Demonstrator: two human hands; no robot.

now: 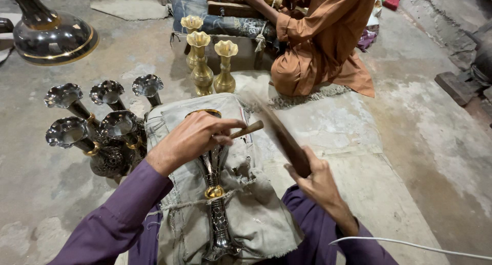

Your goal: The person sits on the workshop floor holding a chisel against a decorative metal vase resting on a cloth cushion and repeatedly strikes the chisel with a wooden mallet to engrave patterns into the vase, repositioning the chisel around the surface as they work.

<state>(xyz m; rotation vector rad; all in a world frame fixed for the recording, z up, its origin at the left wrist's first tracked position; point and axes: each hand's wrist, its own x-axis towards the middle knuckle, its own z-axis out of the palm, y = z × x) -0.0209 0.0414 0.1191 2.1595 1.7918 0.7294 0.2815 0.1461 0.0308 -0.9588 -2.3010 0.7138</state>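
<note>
The left hand (192, 137) rests on a dark engraved metal vase (216, 203) that lies lengthwise on a grey cloth pad (256, 219) over the person's lap, its brass-rimmed mouth pointing away. The grip of this hand is closed around a small wooden-handled punch (247, 129), whose handle sticks out to the right between thumb and fingers, the tip hidden against the vase under the hand. The right hand (315, 180), to the right of the pad and raised, has its grip clamped on a dark wooden stick (279, 134), blurred, which slants up and left toward the punch. A brass ring circles the vase near its middle, and its foot lies at the near end of the pad.

On the concrete floor (435, 157) to the left stands a cluster of dark fluted vases (97, 126) with brass collars. Beyond the pad stand three brass vases (207, 60). At far left is a large dark rounded vessel (48, 37) with gold bands. Farther off, another person in orange clothing (328, 39) sits on the floor.
</note>
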